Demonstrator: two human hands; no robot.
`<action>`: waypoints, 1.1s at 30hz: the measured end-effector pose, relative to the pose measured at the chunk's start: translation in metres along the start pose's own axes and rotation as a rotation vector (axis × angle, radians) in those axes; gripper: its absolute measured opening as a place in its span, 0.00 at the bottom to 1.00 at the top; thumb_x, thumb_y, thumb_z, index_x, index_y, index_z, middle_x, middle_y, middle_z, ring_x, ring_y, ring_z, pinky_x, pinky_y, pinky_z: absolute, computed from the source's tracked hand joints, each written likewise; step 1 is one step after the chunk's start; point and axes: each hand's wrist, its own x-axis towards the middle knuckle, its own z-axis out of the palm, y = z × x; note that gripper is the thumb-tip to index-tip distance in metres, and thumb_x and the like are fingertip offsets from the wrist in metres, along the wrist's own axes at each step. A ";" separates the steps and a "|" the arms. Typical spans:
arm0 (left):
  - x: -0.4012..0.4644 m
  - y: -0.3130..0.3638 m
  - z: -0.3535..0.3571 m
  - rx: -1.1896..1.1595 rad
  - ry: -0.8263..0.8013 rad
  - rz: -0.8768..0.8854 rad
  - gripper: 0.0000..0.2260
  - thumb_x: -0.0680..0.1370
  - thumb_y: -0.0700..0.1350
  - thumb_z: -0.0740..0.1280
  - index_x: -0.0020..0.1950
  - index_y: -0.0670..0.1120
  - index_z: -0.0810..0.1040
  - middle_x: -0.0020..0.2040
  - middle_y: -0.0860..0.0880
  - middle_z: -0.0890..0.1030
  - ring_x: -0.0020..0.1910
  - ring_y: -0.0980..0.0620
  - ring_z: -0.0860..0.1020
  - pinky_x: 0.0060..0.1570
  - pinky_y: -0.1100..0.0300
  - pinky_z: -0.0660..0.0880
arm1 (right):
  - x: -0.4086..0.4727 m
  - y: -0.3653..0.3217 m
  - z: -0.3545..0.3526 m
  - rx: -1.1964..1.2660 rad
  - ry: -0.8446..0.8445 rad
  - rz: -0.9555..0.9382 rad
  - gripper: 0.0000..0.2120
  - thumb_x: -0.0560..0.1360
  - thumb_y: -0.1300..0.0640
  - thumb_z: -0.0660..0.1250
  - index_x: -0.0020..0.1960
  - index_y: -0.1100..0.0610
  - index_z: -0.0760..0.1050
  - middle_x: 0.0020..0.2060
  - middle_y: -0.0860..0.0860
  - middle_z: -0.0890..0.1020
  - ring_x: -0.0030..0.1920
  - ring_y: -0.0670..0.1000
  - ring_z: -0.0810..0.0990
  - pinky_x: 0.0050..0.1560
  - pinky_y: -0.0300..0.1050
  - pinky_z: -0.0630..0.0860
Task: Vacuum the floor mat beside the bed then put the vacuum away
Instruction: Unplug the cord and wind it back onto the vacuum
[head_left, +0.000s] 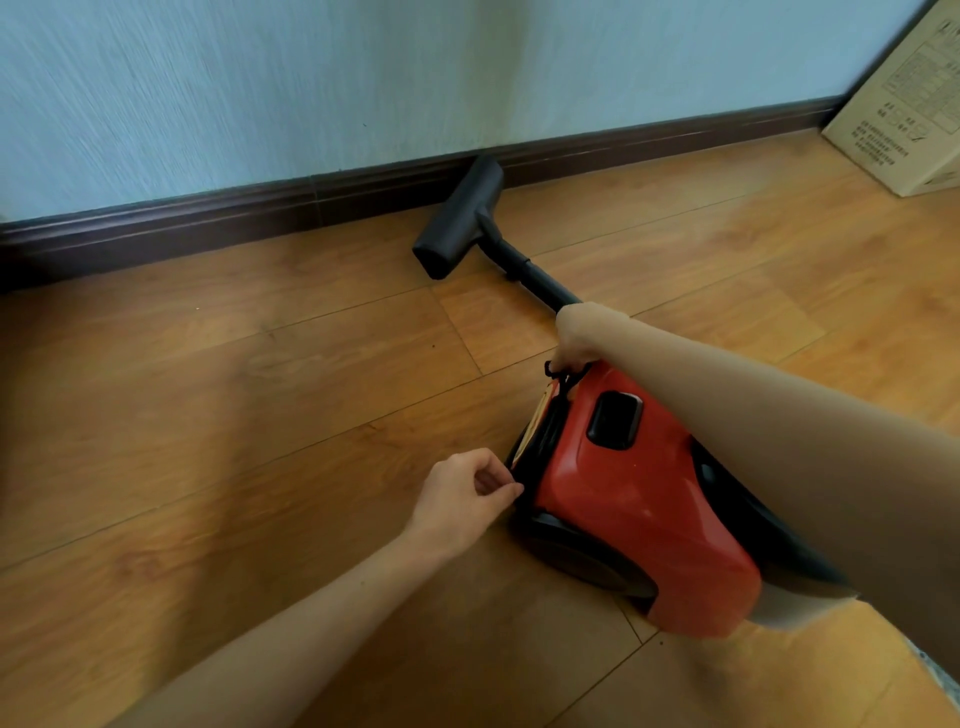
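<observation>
hands at the front of the red vacuum

the vacuum (639, 499), a red canister with black trim, sits on the wood floor (260, 415) near the wall (260, 78). from the vacuum's front end a black tube (530, 273) runs toward the wall to the floor head (460, 223), which lies flat on the boards with its far tip at the dark skirting (156, 228).

the right hand (579, 332) reaches over the vacuum's top and pinches a thin black cord or strap (553, 370) at the front upper edge, fingers curled down around it. the left hand (465, 496) is at the vacuum's lower front edge, thumb and forefinger pressed together at the black rim; whether they grip anything cannot be told.

right of the vacuum and farther back, a cardboard box (904, 119) leans against the wall.
</observation>
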 end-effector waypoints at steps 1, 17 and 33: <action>0.000 0.000 -0.001 0.002 -0.007 -0.001 0.02 0.76 0.46 0.69 0.47 0.48 0.79 0.45 0.52 0.81 0.45 0.57 0.78 0.46 0.63 0.77 | -0.001 -0.001 0.003 -0.034 -0.002 -0.003 0.10 0.75 0.54 0.68 0.45 0.61 0.72 0.38 0.53 0.76 0.45 0.56 0.77 0.45 0.49 0.74; 0.011 0.008 -0.015 0.034 -0.108 -0.023 0.02 0.76 0.47 0.68 0.46 0.50 0.77 0.45 0.54 0.79 0.45 0.58 0.77 0.44 0.68 0.73 | 0.003 0.022 -0.003 0.002 0.017 -0.117 0.13 0.73 0.59 0.70 0.56 0.61 0.80 0.53 0.57 0.82 0.54 0.56 0.81 0.55 0.49 0.79; 0.011 0.125 -0.001 -0.103 -0.260 0.420 0.09 0.82 0.42 0.57 0.47 0.45 0.77 0.39 0.49 0.81 0.35 0.54 0.80 0.40 0.61 0.77 | -0.067 0.136 -0.049 0.419 0.074 0.031 0.14 0.79 0.57 0.62 0.63 0.60 0.75 0.48 0.55 0.80 0.49 0.52 0.78 0.49 0.46 0.76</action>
